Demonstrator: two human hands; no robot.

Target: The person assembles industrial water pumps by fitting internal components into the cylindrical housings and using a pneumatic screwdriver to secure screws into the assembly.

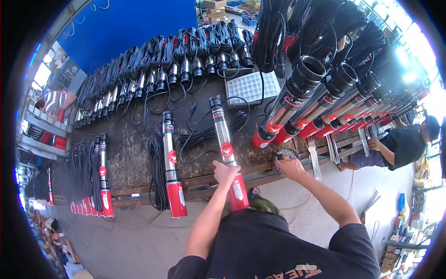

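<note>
I see a silver pump [227, 148] with red base and red round label under my left hand [225, 173]. Left of that pump: a matching silver-red pump [171, 169], black cable coils [156, 174]. Behind it: a white gridded tray [252, 87], blue wall [125, 25]. Right of it: a dark bowl [286, 156] by my right hand [291, 167]. The bench [125, 153] is dark rusty brown.

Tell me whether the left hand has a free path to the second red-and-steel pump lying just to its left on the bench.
Probably yes. The left hand is wrapped around one pump, so it must let go first; the neighbouring pump lies uncovered beside it, with only a black cable bundle on its far side.
</note>
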